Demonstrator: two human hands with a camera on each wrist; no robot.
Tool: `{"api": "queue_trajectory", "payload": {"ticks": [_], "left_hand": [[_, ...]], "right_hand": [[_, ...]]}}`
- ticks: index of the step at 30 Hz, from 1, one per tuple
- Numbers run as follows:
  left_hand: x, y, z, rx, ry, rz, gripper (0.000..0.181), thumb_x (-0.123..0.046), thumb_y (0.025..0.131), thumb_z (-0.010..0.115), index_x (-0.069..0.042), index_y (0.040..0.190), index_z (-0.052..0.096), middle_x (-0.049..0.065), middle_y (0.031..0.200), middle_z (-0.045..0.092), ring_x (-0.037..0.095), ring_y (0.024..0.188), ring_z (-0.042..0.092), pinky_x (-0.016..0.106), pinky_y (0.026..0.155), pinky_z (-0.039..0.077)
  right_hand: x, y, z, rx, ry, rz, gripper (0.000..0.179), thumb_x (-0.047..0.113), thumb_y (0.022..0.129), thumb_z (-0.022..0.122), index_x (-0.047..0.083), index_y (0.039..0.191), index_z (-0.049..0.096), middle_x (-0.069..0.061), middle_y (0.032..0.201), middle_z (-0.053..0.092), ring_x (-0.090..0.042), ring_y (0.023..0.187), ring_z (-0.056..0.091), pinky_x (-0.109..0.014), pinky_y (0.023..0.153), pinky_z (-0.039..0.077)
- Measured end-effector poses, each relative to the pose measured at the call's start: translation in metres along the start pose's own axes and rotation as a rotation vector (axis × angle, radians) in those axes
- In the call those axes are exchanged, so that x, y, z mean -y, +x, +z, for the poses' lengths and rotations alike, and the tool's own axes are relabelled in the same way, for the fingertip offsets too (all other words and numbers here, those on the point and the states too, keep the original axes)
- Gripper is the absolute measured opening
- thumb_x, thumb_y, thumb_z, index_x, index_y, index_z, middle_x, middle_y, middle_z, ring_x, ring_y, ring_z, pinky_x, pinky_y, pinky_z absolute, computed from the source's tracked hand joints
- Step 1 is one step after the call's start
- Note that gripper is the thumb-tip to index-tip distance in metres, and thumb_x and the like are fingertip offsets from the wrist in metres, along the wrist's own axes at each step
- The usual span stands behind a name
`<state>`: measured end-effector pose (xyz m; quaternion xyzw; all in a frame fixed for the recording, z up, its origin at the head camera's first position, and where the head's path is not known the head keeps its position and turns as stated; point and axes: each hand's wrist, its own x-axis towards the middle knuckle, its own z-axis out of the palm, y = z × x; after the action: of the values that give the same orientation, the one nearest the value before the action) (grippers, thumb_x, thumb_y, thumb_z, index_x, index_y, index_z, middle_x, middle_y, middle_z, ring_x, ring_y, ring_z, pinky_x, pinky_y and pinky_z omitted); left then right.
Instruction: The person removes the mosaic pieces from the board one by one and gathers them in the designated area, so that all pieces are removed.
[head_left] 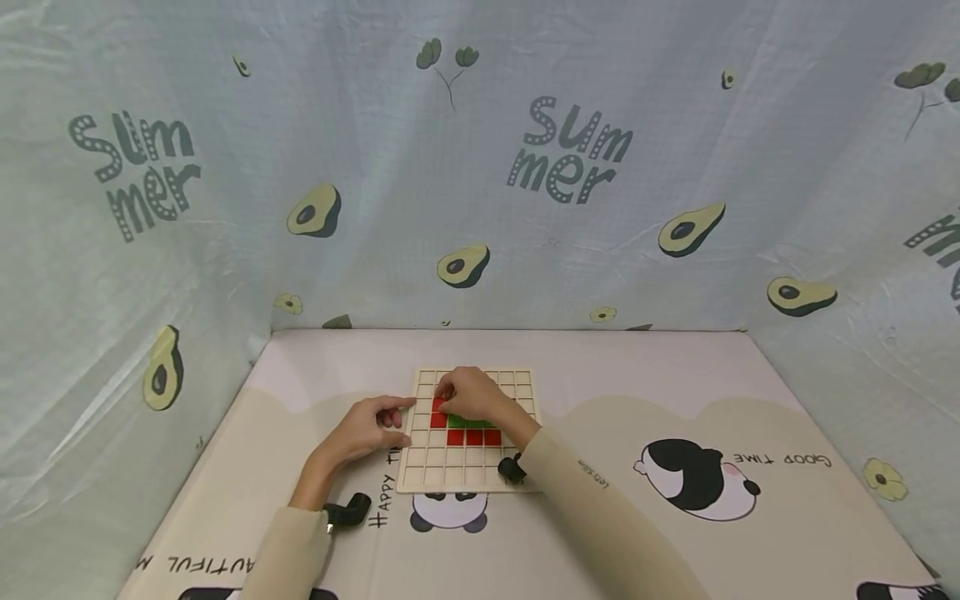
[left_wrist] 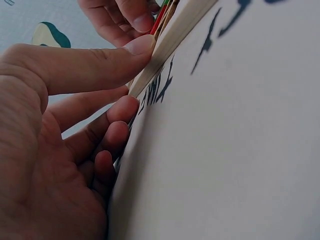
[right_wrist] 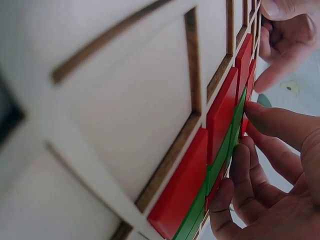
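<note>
A pale wooden grid board (head_left: pixel 437 477) lies on the table, its square cells framed by thin strips. My left hand (head_left: pixel 367 427) is at its left edge, index finger stretched out and thumb apart from it, both tips touching the rim; the other fingers curl loosely. Over the board, my right hand (head_left: pixel 476 396) pinches a red tile (right_wrist: pixel 244 126) between thumb and index finger, mostly hidden by the fingertips. Red tiles (head_left: pixel 438 421) sit in the left column just below those fingers. Green tiles (head_left: pixel 467 422) form a row under the hand, with a row of red tiles (head_left: pixel 474 437) in front.
Black wrist-camera mounts (head_left: pixel 349 510) are on both wrists, the right one (head_left: pixel 512 469) hanging over the board's lower right. The tablecloth (head_left: pixel 600 392) bears printed pandas and lettering. A pale curtain (head_left: pixel 375 167) with avocado prints encloses the table's back and sides.
</note>
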<state>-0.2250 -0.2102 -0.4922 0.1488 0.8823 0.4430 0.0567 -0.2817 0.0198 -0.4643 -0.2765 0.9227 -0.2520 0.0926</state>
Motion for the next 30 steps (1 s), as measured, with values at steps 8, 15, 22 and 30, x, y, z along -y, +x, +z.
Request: {"api": "queue_trajectory", "payload": {"ticks": [8, 15, 22, 30], "left_hand": [[0.001, 0.0, 0.0, -0.002, 0.001, 0.001, 0.064, -0.011, 0.074, 0.085, -0.002, 0.134, 0.068, 0.006, 0.088, 0.059, 0.017, 0.08, 0.051, 0.024, 0.071, 0.04], [0.0, 0.0, 0.0, -0.004, 0.001, 0.001, 0.063, -0.012, 0.074, 0.085, -0.002, 0.134, 0.068, 0.006, 0.088, 0.059, 0.018, 0.081, 0.051, 0.025, 0.071, 0.04], [0.001, 0.001, 0.001, -0.006, 0.0, -0.015, 0.064, -0.011, 0.073, 0.086, -0.002, 0.134, 0.068, 0.005, 0.088, 0.059, 0.017, 0.081, 0.051, 0.024, 0.071, 0.04], [0.003, 0.002, 0.001, -0.005, 0.002, -0.011, 0.065, -0.011, 0.072, 0.087, -0.002, 0.134, 0.068, 0.006, 0.088, 0.06, 0.017, 0.08, 0.051, 0.025, 0.071, 0.041]], "right_hand": [[0.002, -0.001, -0.003, 0.006, 0.016, -0.012, 0.015, 0.017, 0.096, 0.071, 0.013, 0.109, 0.077, -0.001, 0.097, 0.072, -0.014, 0.087, 0.06, -0.029, 0.084, 0.052], [0.003, -0.003, -0.005, 0.016, 0.035, -0.011, 0.017, 0.012, 0.096, 0.07, 0.015, 0.111, 0.076, -0.003, 0.103, 0.073, -0.015, 0.092, 0.063, -0.031, 0.086, 0.054], [-0.002, -0.002, -0.003, -0.003, 0.071, -0.007, 0.017, 0.01, 0.098, 0.067, 0.017, 0.109, 0.077, -0.004, 0.106, 0.074, -0.016, 0.093, 0.062, -0.033, 0.087, 0.053], [-0.008, 0.001, -0.003, -0.019, 0.123, -0.015, 0.017, 0.009, 0.098, 0.066, 0.018, 0.105, 0.079, -0.001, 0.097, 0.073, -0.014, 0.082, 0.057, -0.028, 0.075, 0.047]]}}
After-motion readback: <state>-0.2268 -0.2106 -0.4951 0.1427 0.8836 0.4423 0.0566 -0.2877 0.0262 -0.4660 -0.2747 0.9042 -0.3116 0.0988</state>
